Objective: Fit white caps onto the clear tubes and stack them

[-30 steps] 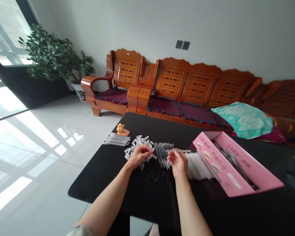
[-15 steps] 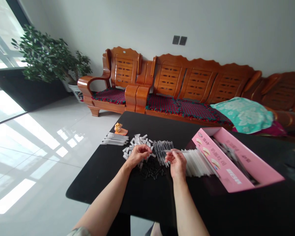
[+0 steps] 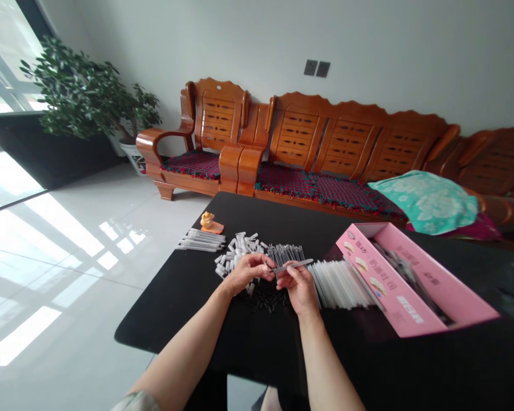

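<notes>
Nearest to you, small black cylindrical pieces [image 3: 271,301] lie on the smooth black table [image 3: 167,311]. Just beyond, your right hand [image 3: 300,282] holds a slim, whitish plastic tube [image 3: 302,263] above the table, fingertips closed on it. Your left hand [image 3: 249,273] has the fingers nearly together at the tube's left end; what they pinch, I cannot tell. You seem to be fitting this end, which calls for straight, steady alignment. Farther lie thin greyish rods [image 3: 285,252].
</notes>
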`<state>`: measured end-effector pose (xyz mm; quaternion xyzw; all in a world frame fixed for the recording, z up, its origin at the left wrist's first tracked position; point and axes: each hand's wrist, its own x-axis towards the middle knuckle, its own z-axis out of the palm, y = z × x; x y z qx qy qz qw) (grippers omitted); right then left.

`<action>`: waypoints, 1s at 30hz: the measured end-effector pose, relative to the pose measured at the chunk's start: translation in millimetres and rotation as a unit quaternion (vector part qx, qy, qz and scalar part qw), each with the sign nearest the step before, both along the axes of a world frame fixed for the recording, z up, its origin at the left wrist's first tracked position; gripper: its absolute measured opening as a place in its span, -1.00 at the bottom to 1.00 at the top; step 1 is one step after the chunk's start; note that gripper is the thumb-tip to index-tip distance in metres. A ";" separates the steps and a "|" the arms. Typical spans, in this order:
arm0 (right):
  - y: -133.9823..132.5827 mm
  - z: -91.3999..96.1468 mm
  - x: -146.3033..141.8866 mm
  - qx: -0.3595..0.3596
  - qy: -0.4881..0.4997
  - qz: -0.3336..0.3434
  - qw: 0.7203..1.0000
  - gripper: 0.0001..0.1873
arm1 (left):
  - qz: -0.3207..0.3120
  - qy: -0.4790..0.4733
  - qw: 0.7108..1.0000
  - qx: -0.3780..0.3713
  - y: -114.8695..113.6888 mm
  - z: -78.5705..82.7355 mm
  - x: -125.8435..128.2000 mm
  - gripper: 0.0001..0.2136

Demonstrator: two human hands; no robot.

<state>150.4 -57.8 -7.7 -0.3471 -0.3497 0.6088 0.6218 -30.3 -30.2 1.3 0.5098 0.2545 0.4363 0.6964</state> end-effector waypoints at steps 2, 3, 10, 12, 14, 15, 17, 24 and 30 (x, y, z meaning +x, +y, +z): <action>1.8 -1.3 3.6 -0.001 0.025 -0.017 1.000 -0.81 | -0.003 -0.024 1.000 -0.010 0.7 -0.2 -3.5 -0.50; 2.9 -2.4 5.8 -0.001 0.037 -0.028 0.999 -0.82 | -0.005 -0.030 0.999 -0.013 1.0 -0.1 -5.1 -0.49; 1.9 -4.3 4.8 0.001 0.042 -0.015 0.999 -0.82 | -0.004 -0.006 1.000 -0.007 -0.6 -0.1 0.7 -0.64; -1.2 -1.8 -0.1 -0.001 0.023 0.022 0.999 -0.81 | -0.005 0.006 1.000 0.002 -0.5 -0.2 4.3 -0.63; -3.5 0.5 -2.8 -0.003 0.008 0.055 0.998 -0.79 | -0.002 0.024 1.000 0.014 1.9 0.0 4.0 -0.62; -4.1 1.1 -2.7 -0.004 0.008 0.060 0.998 -0.80 | 0.018 0.025 0.999 0.021 4.1 0.2 1.6 -0.62; -3.9 1.0 0.5 0.000 0.024 0.046 0.999 -0.82 | 0.109 0.013 0.993 0.038 10.3 0.1 -7.7 -0.65; 1.8 -7.9 13.8 0.015 0.056 -0.004 0.998 -0.84 | 0.274 0.221 0.922 0.162 18.0 -5.4 -33.4 -0.79; 2.5 -8.2 13.6 0.024 0.066 -0.002 0.998 -0.85 | 0.196 0.446 0.769 0.414 8.0 -6.1 -2.6 -0.81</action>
